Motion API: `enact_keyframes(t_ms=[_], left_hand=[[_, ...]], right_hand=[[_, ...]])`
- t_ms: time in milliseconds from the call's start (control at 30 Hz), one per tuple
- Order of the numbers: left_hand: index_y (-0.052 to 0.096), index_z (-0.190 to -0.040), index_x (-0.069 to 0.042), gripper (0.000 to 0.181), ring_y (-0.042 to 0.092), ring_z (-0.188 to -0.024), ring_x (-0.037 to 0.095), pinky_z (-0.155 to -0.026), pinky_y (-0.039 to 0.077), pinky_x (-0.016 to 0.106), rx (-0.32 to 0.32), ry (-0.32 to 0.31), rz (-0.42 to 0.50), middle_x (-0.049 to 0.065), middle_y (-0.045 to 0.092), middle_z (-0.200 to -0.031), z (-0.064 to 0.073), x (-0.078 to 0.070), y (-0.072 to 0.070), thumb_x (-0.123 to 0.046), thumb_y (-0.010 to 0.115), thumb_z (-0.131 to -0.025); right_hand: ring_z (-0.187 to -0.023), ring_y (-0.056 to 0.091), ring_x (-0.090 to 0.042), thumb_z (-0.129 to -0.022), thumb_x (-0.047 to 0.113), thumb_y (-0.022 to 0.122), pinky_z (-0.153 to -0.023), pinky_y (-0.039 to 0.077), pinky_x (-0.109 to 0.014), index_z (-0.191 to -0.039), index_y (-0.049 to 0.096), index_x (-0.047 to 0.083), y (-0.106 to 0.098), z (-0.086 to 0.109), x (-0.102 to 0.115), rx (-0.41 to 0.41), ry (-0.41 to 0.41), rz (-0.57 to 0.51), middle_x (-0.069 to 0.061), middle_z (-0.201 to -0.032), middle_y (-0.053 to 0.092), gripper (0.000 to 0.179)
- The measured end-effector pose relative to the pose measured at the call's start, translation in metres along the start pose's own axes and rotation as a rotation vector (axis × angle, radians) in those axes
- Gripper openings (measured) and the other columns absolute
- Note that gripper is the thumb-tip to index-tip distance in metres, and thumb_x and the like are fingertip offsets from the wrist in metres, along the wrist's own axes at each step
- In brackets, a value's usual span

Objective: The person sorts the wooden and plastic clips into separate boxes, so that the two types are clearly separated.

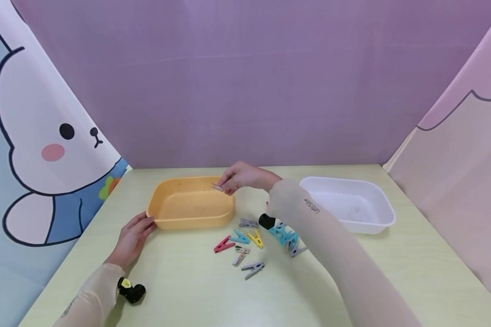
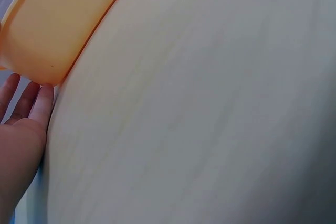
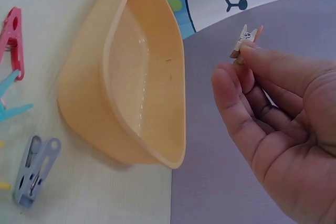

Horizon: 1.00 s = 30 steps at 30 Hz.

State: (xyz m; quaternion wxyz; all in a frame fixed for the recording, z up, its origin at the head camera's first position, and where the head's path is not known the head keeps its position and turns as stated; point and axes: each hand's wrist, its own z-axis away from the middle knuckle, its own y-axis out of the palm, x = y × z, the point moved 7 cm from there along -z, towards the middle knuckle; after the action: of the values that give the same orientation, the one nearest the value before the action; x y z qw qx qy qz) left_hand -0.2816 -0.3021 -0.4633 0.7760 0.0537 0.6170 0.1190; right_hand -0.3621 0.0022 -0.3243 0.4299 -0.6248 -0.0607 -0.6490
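Observation:
Between thumb and forefinger, my right hand (image 1: 242,177) pinches a small wooden clothespin (image 3: 245,41). In the head view that hand is over the right end of the yellow-orange basin (image 1: 196,222). The fingertips of my left hand (image 1: 132,238) touch the basin's front left corner, with the fingers fairly straight in the left wrist view. In front of the basin lie loose clothespins: a red one (image 1: 223,245), a yellow one (image 1: 255,238), a blue one (image 1: 240,236), grey ones (image 1: 253,269) and small wooden ones (image 1: 239,259).
A white basin (image 1: 372,227) stands on the right of the table (image 1: 180,281). A cluster of mostly blue clothespins (image 1: 284,236) lies near it, partly hidden by my right forearm. A purple cloth (image 1: 253,91) hangs behind the table.

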Motion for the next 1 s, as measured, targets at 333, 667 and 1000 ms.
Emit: enact_keyframes(t_ms=[333,667,1000], left_hand=[[0.024,-0.157,-0.010,0.070,0.047,-0.132,0.010,-0.108,0.038,0.024,0.006,-0.008,0.001,-0.001,0.037,-0.145,0.002,-0.001,-0.001,-0.027,0.062,-0.100],[0.027,-0.156,-0.009,0.068,0.054,-0.121,0.004,-0.106,0.040,0.023,-0.004,-0.002,0.003,-0.006,0.042,-0.137,0.003,0.000,-0.004,-0.027,0.062,-0.100],[0.047,-0.142,-0.017,0.047,0.059,-0.113,0.002,-0.104,0.043,0.023,-0.002,0.022,0.015,-0.009,0.047,-0.130,0.000,0.002,-0.006,-0.025,0.064,-0.099]], right_hand=[[-0.081,0.067,-0.020,-0.094,0.002,0.067,-0.093,0.056,-0.044,-0.109,0.072,-0.005,0.012,-0.016,0.013,-0.023,-0.004,-0.101,-0.026,-0.111,0.067,0.017],[-0.077,0.069,-0.020,-0.091,-0.003,0.068,-0.080,0.061,-0.033,-0.100,0.074,-0.007,0.029,-0.033,0.015,-0.070,-0.002,-0.195,-0.016,-0.092,0.071,0.011],[-0.083,0.069,-0.031,-0.090,0.000,0.071,-0.092,0.056,-0.047,-0.099,0.073,-0.005,0.046,-0.042,-0.009,-0.163,0.043,-0.226,-0.015,-0.092,0.071,0.010]])
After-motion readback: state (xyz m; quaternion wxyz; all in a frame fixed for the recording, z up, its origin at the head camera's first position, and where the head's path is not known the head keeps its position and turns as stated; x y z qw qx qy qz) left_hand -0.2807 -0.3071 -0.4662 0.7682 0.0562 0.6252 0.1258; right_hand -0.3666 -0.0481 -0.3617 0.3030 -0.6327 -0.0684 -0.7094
